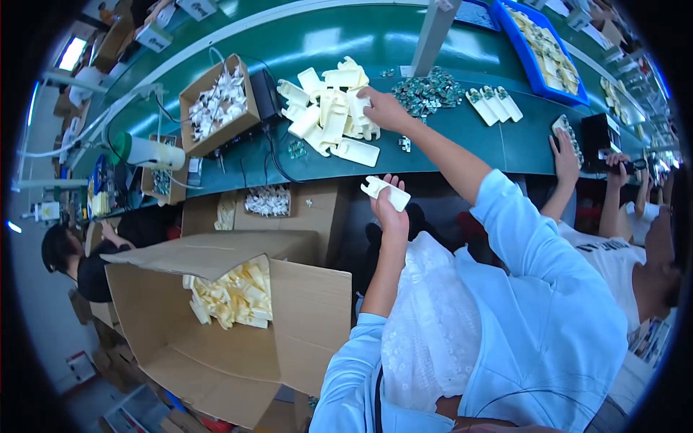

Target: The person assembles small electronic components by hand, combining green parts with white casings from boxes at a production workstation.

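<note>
My left hand (388, 215), palm up at the table's front edge, holds a cream plastic shell (399, 200) with a notched end. Over the right side of a heap of similar cream shells (332, 112), my right hand (384, 110) has its fingers closed on one shell; its fingertips are partly hidden. Just right of that hand lies a heap of small green circuit boards (433, 92). Farther right, several cream shells with boards in them (494, 106) lie side by side in a row.
A carton of white parts (220, 105) and a black box (266, 94) stand left of the heap, with cables nearby. Below is a large open carton (310, 317) holding cream shells. A metal post (435, 36) rises from the table. A blue tray (530, 68) and co-workers are at right.
</note>
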{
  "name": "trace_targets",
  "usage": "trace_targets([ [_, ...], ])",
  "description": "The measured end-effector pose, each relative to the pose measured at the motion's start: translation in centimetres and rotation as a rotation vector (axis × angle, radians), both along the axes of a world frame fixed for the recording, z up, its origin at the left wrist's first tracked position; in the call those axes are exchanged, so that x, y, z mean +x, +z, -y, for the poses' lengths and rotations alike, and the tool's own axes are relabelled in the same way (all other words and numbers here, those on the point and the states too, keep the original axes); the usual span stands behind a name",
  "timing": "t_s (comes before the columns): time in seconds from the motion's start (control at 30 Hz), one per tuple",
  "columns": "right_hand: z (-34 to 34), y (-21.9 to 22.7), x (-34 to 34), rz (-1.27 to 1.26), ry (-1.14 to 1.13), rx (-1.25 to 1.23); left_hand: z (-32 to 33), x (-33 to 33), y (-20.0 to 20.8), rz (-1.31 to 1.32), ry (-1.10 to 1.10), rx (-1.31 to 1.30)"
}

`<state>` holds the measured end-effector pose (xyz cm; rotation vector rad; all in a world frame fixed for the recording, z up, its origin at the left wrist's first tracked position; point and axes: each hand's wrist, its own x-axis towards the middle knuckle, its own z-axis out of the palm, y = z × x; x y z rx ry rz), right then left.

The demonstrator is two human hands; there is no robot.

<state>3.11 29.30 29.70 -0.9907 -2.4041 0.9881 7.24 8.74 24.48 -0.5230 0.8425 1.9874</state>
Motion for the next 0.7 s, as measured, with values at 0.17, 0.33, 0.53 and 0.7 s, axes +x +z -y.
trace_targets([
  [0.17,-1.4,0.3,-0.9,0.125,0.114,0.031,-3.2,-1.9,2.1,-0.149,-0.062,-0.020],
  [0.33,-4.1,2.9,2.7,0.056,0.219,0.054,-5.9,-4.2,1.1,-0.266,-0.129,-0.056],
  [0.53,-2.3,-0.9,11.1,-0.067,0.125,0.105,-6.2,-6.4,0.9,-0.327,-0.250,-0.091],
  [0.7,3.5,-1.8,11.5,-0.125,0.097,0.231,-5.4,-6.6,0.8,-0.339,-0.320,-0.098],
])
